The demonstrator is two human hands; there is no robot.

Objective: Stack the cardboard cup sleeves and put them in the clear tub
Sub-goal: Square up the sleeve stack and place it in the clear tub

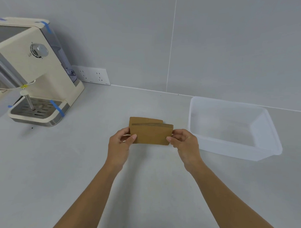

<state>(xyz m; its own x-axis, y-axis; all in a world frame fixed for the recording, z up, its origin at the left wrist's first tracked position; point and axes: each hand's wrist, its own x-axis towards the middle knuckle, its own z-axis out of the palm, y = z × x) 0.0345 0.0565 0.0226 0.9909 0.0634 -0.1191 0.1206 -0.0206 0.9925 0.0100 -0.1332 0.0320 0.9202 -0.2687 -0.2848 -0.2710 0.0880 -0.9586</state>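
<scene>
both hands (pixel 155 141) on sleeves (pixel 151 133) (tub (pixel 265 153) bare)

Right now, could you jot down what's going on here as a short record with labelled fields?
held item: cardboard cup sleeves, flat, not quite squared up
left hand: pinches the stack's left end
right hand: pinches the right end
clear tub: right of the hands, nothing visible inside
coffee machine: far left, blue tape on it
surface: pale grey counter
task stage: sleeves gathered, not yet in the tub

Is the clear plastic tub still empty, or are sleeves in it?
Empty: the clear plastic tub shows only its bare bottom; the brown cardboard sleeves are held outside it.
</scene>
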